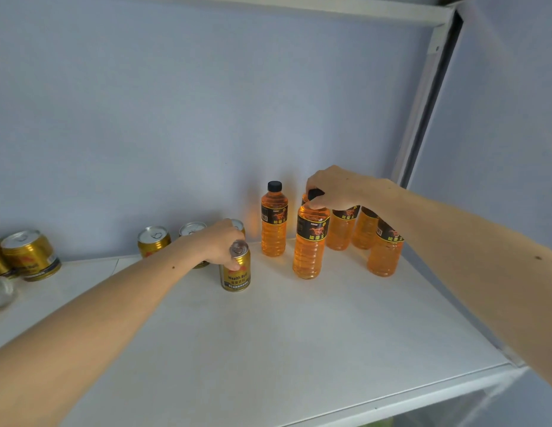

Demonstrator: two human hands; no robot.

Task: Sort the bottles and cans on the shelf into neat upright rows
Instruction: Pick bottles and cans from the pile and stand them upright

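Note:
On the white shelf [299,328] my left hand [221,243] grips the top of an upright gold can [236,274]. Behind it stand three more gold cans, one at the left [153,240], one in the middle [192,228] and one partly hidden by my hand [237,224]. My right hand [338,188] holds the black cap of an orange bottle [310,245]. Another orange bottle [273,220] stands upright to its left near the back wall. Several more orange bottles [385,254] stand to the right, partly hidden by my right forearm.
At the far left, several gold cans [30,254] lean tilted on the shelf, with a clear glass object [0,292] in front of them. A white metal upright [422,118] frames the right side. The shelf's front edge [391,399] runs along the bottom.

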